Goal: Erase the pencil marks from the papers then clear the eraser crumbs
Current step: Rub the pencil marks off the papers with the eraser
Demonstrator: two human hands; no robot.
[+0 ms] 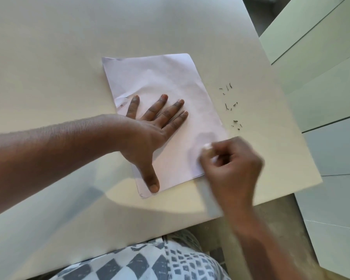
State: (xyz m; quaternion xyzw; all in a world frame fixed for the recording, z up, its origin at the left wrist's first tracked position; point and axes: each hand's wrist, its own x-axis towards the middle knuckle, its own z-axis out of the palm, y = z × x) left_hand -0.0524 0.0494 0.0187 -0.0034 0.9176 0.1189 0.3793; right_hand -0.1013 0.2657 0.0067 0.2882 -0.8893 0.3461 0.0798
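I see the papers point(170, 102), a thin white stack, lying flat and skewed, its far-left corner creased. A small white eraser point(207, 146) sits blurred at the stack's near-right edge. Dark eraser crumbs point(229, 106) lie scattered just right of the stack

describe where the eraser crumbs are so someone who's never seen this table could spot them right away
On the pale table lies a white paper, pinned flat by the left hand. Just beyond the paper's right edge, on bare tabletop, sit the crumbs: tiny dark curled specks, the only loose bits there.
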